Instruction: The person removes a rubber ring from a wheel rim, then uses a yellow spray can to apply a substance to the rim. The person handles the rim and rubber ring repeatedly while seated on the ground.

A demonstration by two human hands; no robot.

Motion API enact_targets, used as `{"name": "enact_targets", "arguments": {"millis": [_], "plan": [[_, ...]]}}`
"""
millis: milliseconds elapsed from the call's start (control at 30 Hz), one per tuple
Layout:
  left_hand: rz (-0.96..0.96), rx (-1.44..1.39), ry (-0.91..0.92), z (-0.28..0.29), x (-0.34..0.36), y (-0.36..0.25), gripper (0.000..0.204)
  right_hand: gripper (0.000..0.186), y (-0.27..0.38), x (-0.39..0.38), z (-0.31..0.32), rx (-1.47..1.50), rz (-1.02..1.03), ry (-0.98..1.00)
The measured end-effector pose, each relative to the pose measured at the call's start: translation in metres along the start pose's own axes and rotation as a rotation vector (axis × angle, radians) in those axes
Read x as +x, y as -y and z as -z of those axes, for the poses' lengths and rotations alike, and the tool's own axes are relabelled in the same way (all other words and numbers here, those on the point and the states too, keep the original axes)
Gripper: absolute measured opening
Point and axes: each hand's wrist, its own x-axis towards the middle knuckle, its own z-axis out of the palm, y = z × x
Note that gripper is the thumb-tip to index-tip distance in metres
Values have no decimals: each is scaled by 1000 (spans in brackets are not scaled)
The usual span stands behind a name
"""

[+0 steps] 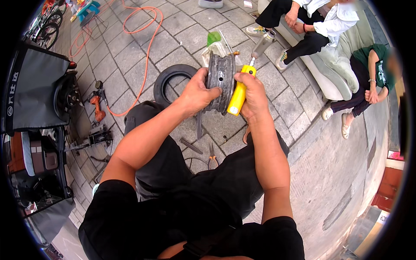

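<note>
Rim [220, 80], bare of its tyre [171, 82], upright above the knees, left hand [198, 92] clamped round its edge. Right hand [251, 93] grips a yellow tool [239, 93] against it; work appears midway.

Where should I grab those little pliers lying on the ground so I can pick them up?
Probably by the two orange handles of the pliers, coming from above on the side nearest the seated person's legs. The handles spread apart toward that side and look thicker, while the thin metal tip points away, toward the wheel rim held above.
</note>
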Motion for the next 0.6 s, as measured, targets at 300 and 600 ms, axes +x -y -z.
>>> {"name": "enact_targets", "arguments": {"millis": [300, 600], "plan": [[-3, 111, -15, 3, 1, 1, 55, 19, -6, 10, 13, 36, -55, 39], [-36, 66, 12, 0, -2, -3, 56, 24, -8, 13, 18, 25, -34, 71]]}}
